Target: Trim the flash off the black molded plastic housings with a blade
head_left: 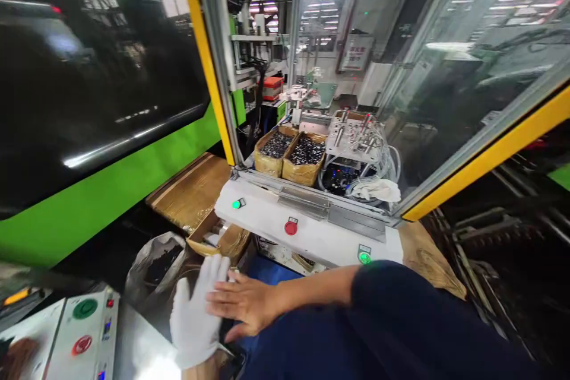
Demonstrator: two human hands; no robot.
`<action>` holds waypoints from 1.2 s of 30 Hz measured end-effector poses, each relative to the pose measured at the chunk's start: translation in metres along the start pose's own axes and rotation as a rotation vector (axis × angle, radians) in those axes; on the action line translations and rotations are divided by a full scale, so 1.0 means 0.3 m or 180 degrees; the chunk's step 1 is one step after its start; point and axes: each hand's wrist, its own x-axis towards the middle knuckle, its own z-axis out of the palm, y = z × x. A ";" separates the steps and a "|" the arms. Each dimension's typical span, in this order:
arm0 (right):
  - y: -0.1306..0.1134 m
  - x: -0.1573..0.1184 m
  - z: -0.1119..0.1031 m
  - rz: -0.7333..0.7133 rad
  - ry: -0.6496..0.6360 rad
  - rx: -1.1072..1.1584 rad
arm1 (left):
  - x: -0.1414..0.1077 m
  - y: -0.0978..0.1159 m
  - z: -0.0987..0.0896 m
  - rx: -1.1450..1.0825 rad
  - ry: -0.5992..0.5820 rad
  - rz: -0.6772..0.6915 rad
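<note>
Now our bare right hand [243, 304] reaches across, fingers spread flat against our left hand [196, 314], which wears a white glove [191, 332] with fingers loosely apart, holding nothing. Both hover low before the white worktop [267, 222], near a red button [291, 227].

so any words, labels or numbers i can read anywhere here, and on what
None can be read.
Sign behind the glass: red characters, too blurred.
Left control box: small marks by its buttons, too small.
White panel: no lettering seen by its red and green buttons.
</note>
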 end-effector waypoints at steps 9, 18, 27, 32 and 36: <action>0.259 -0.622 -0.388 0.2412 0.1154 -0.0733 | 0.266 0.037 0.382 0.0536 -0.0026 0.0343; 0.336 -0.699 -0.456 0.3737 0.1429 -0.0294 | 0.436 -0.178 0.636 0.3743 -0.1082 0.2984; 0.393 -0.707 -0.457 0.4364 0.1454 0.1165 | 0.520 -0.208 0.736 0.4326 -0.2519 0.3367; 0.409 -0.701 -0.425 0.4382 0.2426 0.1981 | 0.555 -0.214 0.725 0.3837 -0.2865 0.3338; 0.400 -0.698 -0.438 0.4489 0.3171 0.2194 | 0.596 -0.201 0.688 0.3211 -0.2587 0.3229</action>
